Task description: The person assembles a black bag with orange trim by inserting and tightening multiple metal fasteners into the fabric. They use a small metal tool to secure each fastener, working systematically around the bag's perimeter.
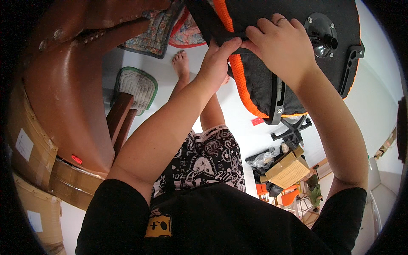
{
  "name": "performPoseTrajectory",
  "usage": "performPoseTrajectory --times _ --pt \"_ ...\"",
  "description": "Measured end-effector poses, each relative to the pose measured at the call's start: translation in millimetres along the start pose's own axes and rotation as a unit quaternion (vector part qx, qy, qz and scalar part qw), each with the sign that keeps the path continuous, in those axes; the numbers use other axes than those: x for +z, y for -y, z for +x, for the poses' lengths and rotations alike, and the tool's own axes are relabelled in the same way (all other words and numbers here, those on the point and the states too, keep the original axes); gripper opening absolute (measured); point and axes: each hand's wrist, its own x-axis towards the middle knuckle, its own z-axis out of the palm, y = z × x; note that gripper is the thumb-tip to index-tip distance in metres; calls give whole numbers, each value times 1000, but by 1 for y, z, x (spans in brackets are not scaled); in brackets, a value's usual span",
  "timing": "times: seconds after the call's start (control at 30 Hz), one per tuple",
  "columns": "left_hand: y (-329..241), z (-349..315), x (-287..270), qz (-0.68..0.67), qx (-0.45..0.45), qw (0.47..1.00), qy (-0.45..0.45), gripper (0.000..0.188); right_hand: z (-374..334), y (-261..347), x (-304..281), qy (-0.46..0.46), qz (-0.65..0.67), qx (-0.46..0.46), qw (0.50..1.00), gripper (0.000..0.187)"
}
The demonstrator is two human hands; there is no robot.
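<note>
Up in front of me is an upturned office chair seat (297,17), with a black underside and an orange mesh edge. A round black metal plate with a short tube (323,35) is bolted to it, and black armrest brackets (278,100) sit along its sides. My left hand (214,63) is closed at the seat's orange edge, its thumb pressing a black strap-like piece (238,37). From the other side, the curled fingers of my right hand (282,46) pinch the same piece. The two hands nearly touch, and they hide part of it.
Brown leather furniture (76,97) stands close on my left, beside stacked cardboard boxes (32,140). Quilted mats (138,87) lie on the white floor. To the right are a black wheeled chair base (293,129), an open carton (287,168), clear plastic wrapping (263,158) and orange chairs (290,195).
</note>
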Motion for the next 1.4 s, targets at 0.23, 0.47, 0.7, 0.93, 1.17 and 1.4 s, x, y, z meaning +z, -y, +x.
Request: performPoseTrajectory --times 0.23,0.47,0.7,0.93,1.17,1.4 --pt "-1 -3 -1 -16 -10 1000 -24 61 -1 8 -5 15 -26 18 999 27" --pt "3 -3 -7 -1 -8 1000 -27 59 7 9 -11 27 -18 49 998 23" --pt "-1 -5 3 0 -14 1000 -2 65 2 8 -2 13 -40 21 999 24" --pt "3 -14 2 28 40 990 -131 61 -15 9 -31 -104 169 215 956 25" --pt "-16 -82 22 414 220 882 39 47 -78 66 -23 -251 777 404 412 25" --pt "-35 -57 10 462 283 834 104 26 -68 111 -8 -263 708 487 438 12"
